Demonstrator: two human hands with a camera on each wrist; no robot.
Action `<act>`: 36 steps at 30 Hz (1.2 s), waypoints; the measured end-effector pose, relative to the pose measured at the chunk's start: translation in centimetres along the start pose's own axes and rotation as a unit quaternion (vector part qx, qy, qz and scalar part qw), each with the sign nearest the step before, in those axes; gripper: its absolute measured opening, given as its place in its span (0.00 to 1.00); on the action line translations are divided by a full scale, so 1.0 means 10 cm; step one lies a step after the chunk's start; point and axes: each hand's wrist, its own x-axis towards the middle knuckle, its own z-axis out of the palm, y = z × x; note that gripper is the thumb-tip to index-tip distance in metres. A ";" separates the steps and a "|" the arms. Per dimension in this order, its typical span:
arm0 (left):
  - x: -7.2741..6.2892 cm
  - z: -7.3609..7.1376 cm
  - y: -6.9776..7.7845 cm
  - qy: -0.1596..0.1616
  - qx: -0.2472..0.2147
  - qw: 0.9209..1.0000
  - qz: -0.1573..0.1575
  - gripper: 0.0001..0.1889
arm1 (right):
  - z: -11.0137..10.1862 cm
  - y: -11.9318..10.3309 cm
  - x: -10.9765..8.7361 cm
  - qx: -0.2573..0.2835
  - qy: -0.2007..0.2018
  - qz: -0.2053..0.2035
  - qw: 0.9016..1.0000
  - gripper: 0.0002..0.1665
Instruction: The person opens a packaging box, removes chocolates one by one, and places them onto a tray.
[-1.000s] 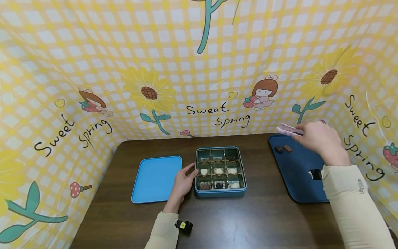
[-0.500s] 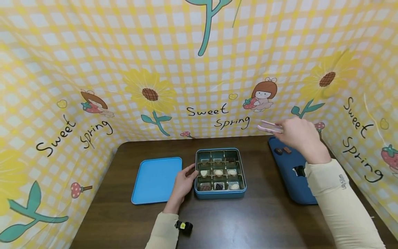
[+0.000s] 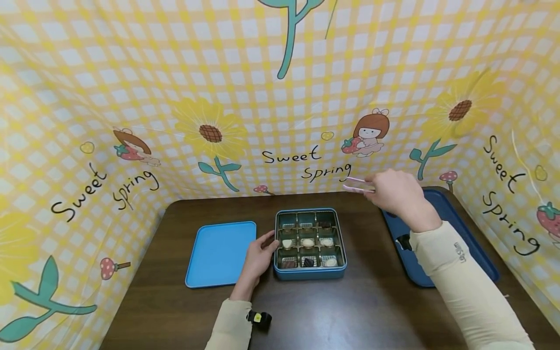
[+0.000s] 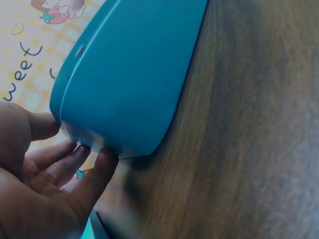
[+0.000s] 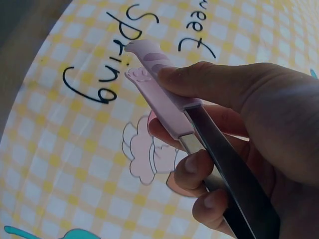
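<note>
A blue square tin with a divided clear insert stands mid-table. White chocolates lie in its middle row; the front row holds brown, dark and white pieces, and a dark one sits at the back right. My left hand rests its fingertips on the tin's left side, with the thumb at the rim. Beyond the tin's back right corner, raised above the table, my right hand grips tongs with pink paw-shaped tips. The tips stand slightly apart with nothing between them.
The light blue lid lies flat to the left of the tin. A dark blue tray sits at the right, partly behind my right arm. A yellow checked cloth rises behind and beside the table.
My right hand has moved left from above the tray with the tongs, toward the tin. The chocolates seen on the tray are now hidden behind it. My left hand has stayed put.
</note>
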 end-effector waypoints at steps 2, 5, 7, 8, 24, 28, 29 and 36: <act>0.00 0.00 0.00 0.002 -0.001 1.000 -0.004 0.23 | 0.03 -0.04 0.02 0.000 0.000 -0.009 1.000 0.22; -0.01 0.00 -0.01 0.001 0.000 1.000 -0.004 0.23 | 0.07 -0.10 0.04 0.004 -0.005 -0.022 1.000 0.19; -0.01 0.00 -0.02 0.001 0.002 1.000 -0.001 0.23 | 0.11 -0.13 0.06 0.007 -0.013 -0.030 0.999 0.18; -0.01 0.00 -0.02 0.000 0.002 1.000 0.002 0.23 | 0.12 -0.15 0.06 0.008 -0.016 -0.033 0.999 0.17; 0.00 -0.01 -0.04 -0.002 -0.001 1.000 0.013 0.23 | 0.38 -0.33 0.14 0.017 -0.067 -0.074 0.995 0.16; 0.00 -0.01 -0.04 -0.006 -0.006 1.000 0.009 0.23 | 0.45 -0.35 0.17 0.020 -0.072 -0.076 0.994 0.15; 0.00 -0.01 -0.03 -0.007 -0.008 1.000 0.006 0.23 | 0.46 -0.35 0.17 0.022 -0.073 -0.077 0.994 0.15; 0.00 -0.01 -0.01 -0.009 -0.010 1.000 0.005 0.23 | 0.49 -0.37 0.20 0.034 -0.086 -0.086 0.992 0.12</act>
